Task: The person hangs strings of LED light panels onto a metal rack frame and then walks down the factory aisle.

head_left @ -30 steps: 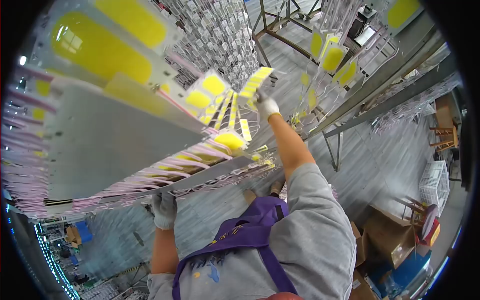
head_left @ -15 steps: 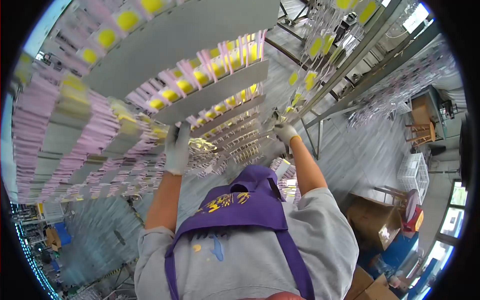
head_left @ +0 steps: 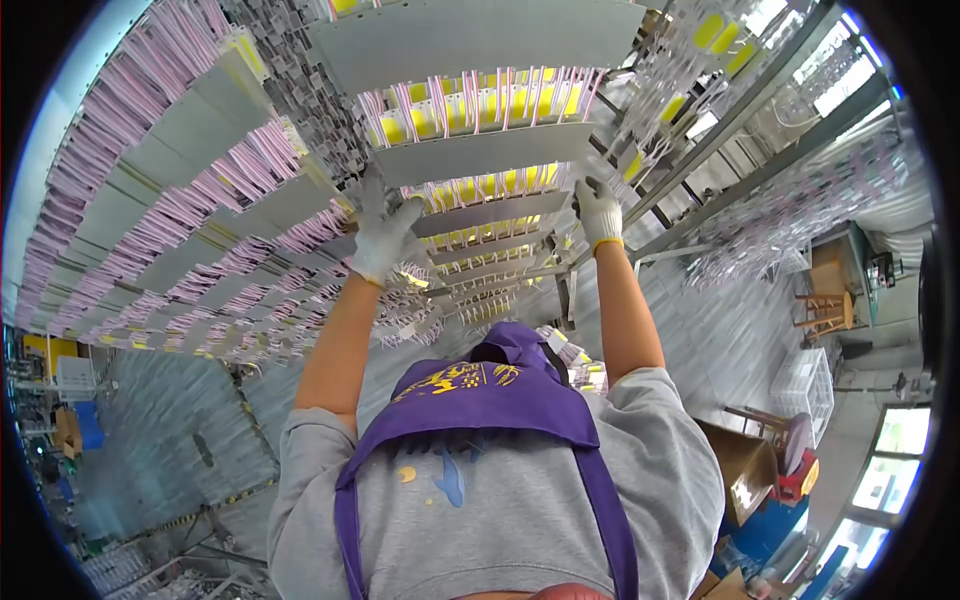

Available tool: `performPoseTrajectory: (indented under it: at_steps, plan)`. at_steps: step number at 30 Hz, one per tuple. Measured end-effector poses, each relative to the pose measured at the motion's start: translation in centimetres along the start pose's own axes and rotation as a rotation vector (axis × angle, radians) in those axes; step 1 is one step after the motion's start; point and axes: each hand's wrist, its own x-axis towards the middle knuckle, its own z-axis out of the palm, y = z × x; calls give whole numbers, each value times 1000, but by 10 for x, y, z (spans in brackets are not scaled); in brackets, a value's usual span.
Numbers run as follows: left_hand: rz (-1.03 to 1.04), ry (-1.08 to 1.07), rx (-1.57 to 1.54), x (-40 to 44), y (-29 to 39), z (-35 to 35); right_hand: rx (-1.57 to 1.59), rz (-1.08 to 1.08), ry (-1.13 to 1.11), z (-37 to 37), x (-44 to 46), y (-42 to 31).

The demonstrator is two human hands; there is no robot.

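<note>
Both hands wear white gloves. My left hand (head_left: 385, 235) is raised at the left end of the grey panels (head_left: 480, 150), its thumb apart from the blurred fingers. At their right end is my right hand (head_left: 600, 212), with fingers curled in; whatever they hold is too small to make out. Between the hands, stacked panels carry rows of yellow-faced pieces (head_left: 440, 120) with pink-white strips hanging over the edges. Whether either hand touches a panel edge is unclear.
More strip-covered panels (head_left: 190, 150) fill the left side. A metal frame beam (head_left: 700, 145) slants across the right, with hanging clear pieces (head_left: 790, 210) beyond it. On the floor at right are a wooden stool (head_left: 825, 312), a white crate (head_left: 803, 385) and a cardboard box (head_left: 740, 465).
The view has swung to show the stacked panels from the front. My right hand no longer holds the yellow-patched strip seen earliest. Both hands have risen to either side of the panels.
</note>
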Motion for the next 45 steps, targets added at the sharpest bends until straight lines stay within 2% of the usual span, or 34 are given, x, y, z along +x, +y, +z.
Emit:
performPoseTrajectory:
  at_steps: [1,3,4,5,6,7,8,9,10,11,12,14,15,16,17,19,21,24,26,29,33,35,37,38,39,41,42,43,44,45]
  plan:
    - [34,-62,66,5,1,-2,-3,-13,-11,-4,3,8]
    - [65,-105,129,12,3,-1,-13,198,-101,-15,1,11]
    - [-177,-120,163,17,-1,1,68,299,-124,-18,2,13]
    - [-418,-139,198,19,-3,4,68,297,-133,-22,6,10]
    - [-304,-207,157,12,10,12,29,301,-287,-25,9,9]
    - [-308,-206,161,1,25,18,-12,306,-441,-28,11,9]
    - [-234,-221,140,-12,42,23,130,272,-478,-31,13,5]
    - [-155,-231,117,-22,51,26,128,270,-484,-35,11,-12]
    - [-141,-242,-54,-30,39,25,26,-89,-322,-38,11,-32]
    - [-142,-224,-52,-40,22,23,-71,-446,-159,-38,11,-45]
    - [-70,-278,37,-49,5,16,4,-501,-294,-32,26,-47]
    - [-37,-328,126,-58,1,-6,-249,-624,-369,-8,51,-52]
    - [-75,-321,114,-57,10,-2,-406,-657,-396,10,60,-53]
    - [-429,-214,98,-58,59,3,-525,-678,-432,27,65,-55]
    - [-319,-262,-118,-60,49,3,-638,-692,-462,41,71,-52]
    - [-264,-301,-14,-54,45,0,-787,-700,-506,63,72,-58]
    - [-180,-289,-223,-53,17,10,-921,-671,-526,72,78,-54]
    - [-218,-242,-123,-53,3,9,-1049,-605,-528,74,91,-42]
    - [-182,-300,-156,-58,21,8,-1104,-566,-522,72,100,-35]
    - [-270,-186,-24,-65,25,9,-1149,-521,-521,66,102,-32]
    - [-204,-168,-30,-62,23,9,-1192,-466,-519,54,112,-23]
    - [-164,-173,24,-61,26,4,-1194,-438,-511,44,119,-16]
    - [-24,-111,399,-56,12,5,-1167,-451,-518,34,128,-5]
    - [-140,-98,352,-63,49,-5,-1162,-508,-527,25,132,2]
    - [-138,-113,346,-62,46,-3,-1163,-617,-550,15,137,8]
    - [200,296,393,-55,40,-4,-1144,-1260,-545,-6,148,20]
    - [131,153,345,-61,75,-18,-1031,-1480,-464,-14,152,21]
    - [140,149,343,-60,91,-21,-622,-750,-795,-28,126,-17]
    - [440,84,355,-60,103,-22,-79,-86,-709,-42,83,-70]
    - [738,20,361,-58,117,-23,39,-158,-491,-53,68,-100]
